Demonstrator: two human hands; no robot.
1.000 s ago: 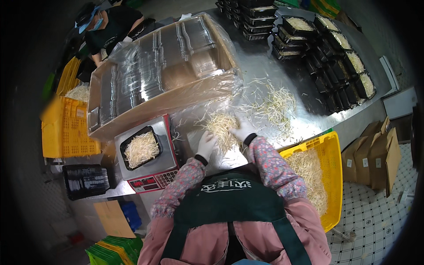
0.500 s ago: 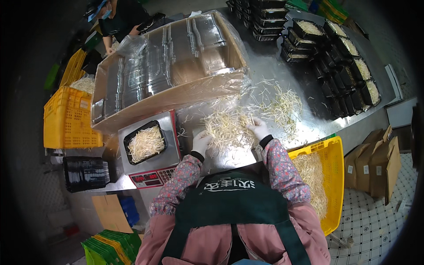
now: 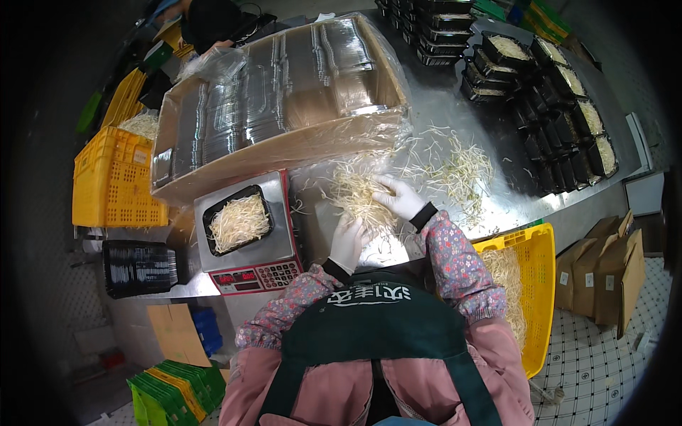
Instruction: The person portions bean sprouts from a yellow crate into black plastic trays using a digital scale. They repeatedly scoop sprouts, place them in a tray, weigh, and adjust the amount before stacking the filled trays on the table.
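Note:
A loose heap of pale bean sprouts [image 3: 353, 192] lies on the metal table in front of me. My left hand [image 3: 348, 243], in a white glove, holds the near side of the heap with its fingers bent into the sprouts. From the right, my gloved right hand [image 3: 399, 198] closes its fingers over the same bunch; some fingertips are hidden among the strands. To the left, a black tray [image 3: 206, 215] filled with sprouts rests on a red and silver scale [image 3: 285, 245]. More sprouts [image 3: 458, 170] are scattered right of the heap.
Beyond the scale stands a large carton [image 3: 284, 145] of clear plastic lids. Black trays [image 3: 106, 270] are stacked at the left. Filled trays [image 3: 508, 48] stand at the far right. A yellow crate [image 3: 543, 284] of sprouts is by my right arm. Another person [image 3: 209, 25] works at the far left.
My hands have come closer together, the left moving right and nearer me, the right moving left. The sprout heap between them is gathered into a narrower bunch.

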